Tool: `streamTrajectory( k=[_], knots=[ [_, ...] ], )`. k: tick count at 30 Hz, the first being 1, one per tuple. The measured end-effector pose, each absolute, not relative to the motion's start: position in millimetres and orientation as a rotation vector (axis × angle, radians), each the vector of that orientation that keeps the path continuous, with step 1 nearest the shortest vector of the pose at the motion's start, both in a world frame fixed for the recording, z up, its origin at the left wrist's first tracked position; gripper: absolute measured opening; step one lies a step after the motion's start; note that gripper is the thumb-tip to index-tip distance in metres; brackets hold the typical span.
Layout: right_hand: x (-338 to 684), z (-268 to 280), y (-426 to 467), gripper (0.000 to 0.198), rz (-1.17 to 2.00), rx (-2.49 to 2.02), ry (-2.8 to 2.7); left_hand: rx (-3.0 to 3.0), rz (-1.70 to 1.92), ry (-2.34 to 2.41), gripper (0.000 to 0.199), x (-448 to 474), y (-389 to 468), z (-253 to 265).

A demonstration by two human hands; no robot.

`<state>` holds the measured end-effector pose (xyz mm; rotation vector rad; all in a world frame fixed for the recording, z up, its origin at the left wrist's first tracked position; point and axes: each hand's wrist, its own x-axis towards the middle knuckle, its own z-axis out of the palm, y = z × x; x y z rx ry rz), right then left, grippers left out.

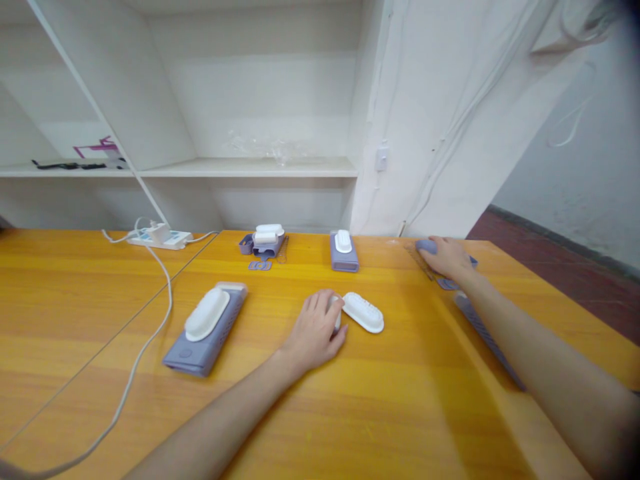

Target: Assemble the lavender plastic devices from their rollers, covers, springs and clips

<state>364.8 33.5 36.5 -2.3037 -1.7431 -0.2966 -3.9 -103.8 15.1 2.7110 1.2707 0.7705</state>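
Observation:
My left hand (314, 331) rests on the table, its fingers curled round a small white part (336, 317) that they mostly cover. Just to the right of it lies a white oval piece (363, 312) with a ridged top. My right hand (449, 257) reaches to the far right, fingers closed over a purple rounded part (427, 247). Beside that hand are a wire rack (420, 261) and a flat purple piece (447, 284). Under my right forearm a long purple case (487, 337) is partly hidden.
A purple case with a white oval piece (207, 315) on top lies at left. Farther back are another purple case (345, 260) and a cluster of purple and white parts (269, 241). A power strip (163, 237) with a cable sits at the back left, below white shelves (250, 168).

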Motion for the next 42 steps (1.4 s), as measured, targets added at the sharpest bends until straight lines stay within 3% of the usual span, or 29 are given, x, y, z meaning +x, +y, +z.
streamTrajectory(
  k=[5,17,32,39,42],
  knots=[
    [389.2,20.4,46.1,0.055,-0.180,-2.490,-1.640,2.708,0.764,1.273,0.039,-4.5,-103.3,15.9],
    [375.4,14.2,42.9,0.051,-0.417,-2.554,-1.509,2.710,0.756,1.282,0.039,-4.4,-101.9,14.2],
    [370.3,28.4,44.4,0.066,-0.143,-2.656,-1.448,2.720,0.745,1.280,0.039,-4.8,-102.0,15.1],
    [330.1,47.3,17.5,0.065,-0.447,-2.365,-1.516,2.720,0.746,1.276,0.040,-4.7,-102.1,14.0],
    [300.5,51.7,-1.5,0.054,-0.599,-2.120,-1.598,2.722,0.740,1.276,0.041,-4.6,-102.5,14.0]
  ],
)
